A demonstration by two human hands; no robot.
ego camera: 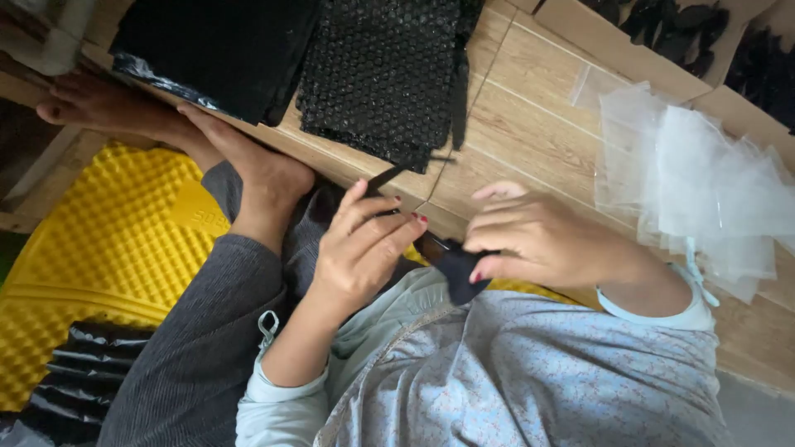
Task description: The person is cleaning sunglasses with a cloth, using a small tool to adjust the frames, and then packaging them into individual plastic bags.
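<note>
Looking down from my head, my left hand (360,248) curls its fingers around a thin dark strip (383,179), thumb pressed to it. My right hand (538,240) pinches a small black fabric piece (458,275) just above my lap. A black bubble-wrap sheet (389,70) lies ahead on the wooden floor (530,116), clear plastic bags (704,182) to the right.

Soft even daylight, faint shadows, slight motion blur.
</note>
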